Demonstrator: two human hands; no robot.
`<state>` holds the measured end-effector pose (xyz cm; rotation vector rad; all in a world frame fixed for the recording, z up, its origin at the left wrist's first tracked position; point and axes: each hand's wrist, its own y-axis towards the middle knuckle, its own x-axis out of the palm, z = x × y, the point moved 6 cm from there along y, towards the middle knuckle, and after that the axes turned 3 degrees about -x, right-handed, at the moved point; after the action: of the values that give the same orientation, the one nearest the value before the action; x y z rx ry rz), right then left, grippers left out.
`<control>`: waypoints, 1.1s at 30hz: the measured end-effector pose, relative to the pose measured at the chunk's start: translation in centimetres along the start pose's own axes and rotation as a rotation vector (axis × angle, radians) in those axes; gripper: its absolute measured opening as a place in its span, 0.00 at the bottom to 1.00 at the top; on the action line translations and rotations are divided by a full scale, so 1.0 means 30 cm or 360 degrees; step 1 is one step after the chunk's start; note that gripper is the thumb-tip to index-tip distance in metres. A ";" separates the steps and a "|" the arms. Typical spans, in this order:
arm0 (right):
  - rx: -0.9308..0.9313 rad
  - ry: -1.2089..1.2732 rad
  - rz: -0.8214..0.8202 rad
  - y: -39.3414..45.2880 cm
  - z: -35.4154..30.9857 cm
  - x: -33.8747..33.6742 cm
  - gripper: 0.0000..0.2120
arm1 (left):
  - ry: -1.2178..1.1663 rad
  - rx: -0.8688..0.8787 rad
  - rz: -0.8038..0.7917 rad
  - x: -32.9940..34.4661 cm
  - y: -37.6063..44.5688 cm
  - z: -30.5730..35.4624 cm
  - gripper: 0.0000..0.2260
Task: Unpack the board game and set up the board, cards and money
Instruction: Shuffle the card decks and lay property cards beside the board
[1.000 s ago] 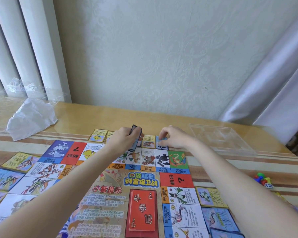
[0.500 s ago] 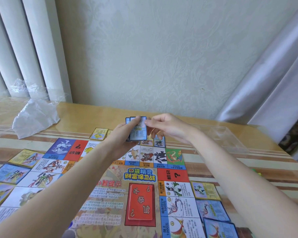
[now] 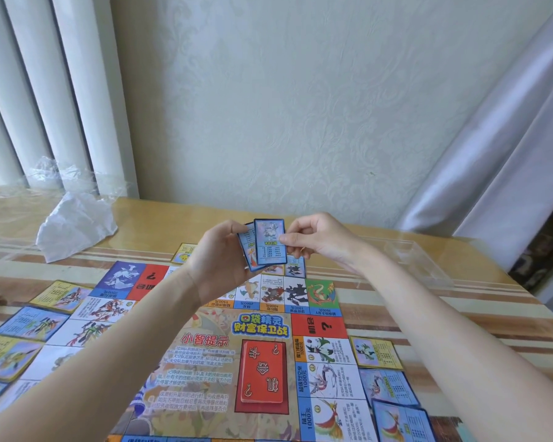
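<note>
A small stack of blue cards (image 3: pixel 262 247) is sitting above the far edge of the game board (image 3: pixel 205 349), the left hand (image 3: pixel 219 261) gripping it from below while the right hand (image 3: pixel 316 239) is pinching the top card's right edge. The board is lying flat on the wooden table (image 3: pixel 160 218), a red card deck (image 3: pixel 262 371) resting in its centre. Yellow and blue cards (image 3: pixel 387 371) are lying along the board's sides. Crumpled white wrapping (image 3: pixel 77 228) is sitting far left, a clear plastic tray (image 3: pixel 409 260) far right.
</note>
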<state>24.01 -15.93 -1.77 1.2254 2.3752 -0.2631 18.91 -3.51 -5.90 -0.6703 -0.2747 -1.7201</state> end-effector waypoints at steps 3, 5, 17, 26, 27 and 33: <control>-0.0009 0.0128 0.0219 -0.004 -0.011 -0.032 0.06 | 0.0019 0.0019 0.0075 -0.016 0.003 0.003 0.17; -0.0007 0.0313 0.0426 -0.008 -0.016 -0.071 0.06 | 0.0078 0.0041 0.0116 -0.029 -0.001 0.006 0.17; -0.0053 -0.0099 0.0199 0.000 -0.039 0.006 0.08 | 0.0156 0.0049 0.0277 -0.053 0.010 -0.030 0.16; 0.0139 -0.0102 -0.0050 -0.027 0.004 0.063 0.04 | 0.0052 0.0166 0.0325 -0.078 0.006 -0.033 0.17; 0.0135 -0.0108 -0.0055 -0.028 0.006 0.069 0.04 | 0.0003 0.0164 0.0296 -0.070 0.008 -0.033 0.18; 0.0142 -0.0033 -0.0021 -0.024 0.025 0.077 0.03 | -0.0064 0.0158 0.0168 -0.042 0.005 -0.020 0.20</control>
<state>22.49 -14.94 -3.55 1.2410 2.3770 -0.3878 19.04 -2.84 -7.13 -0.6362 -0.3448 -1.5832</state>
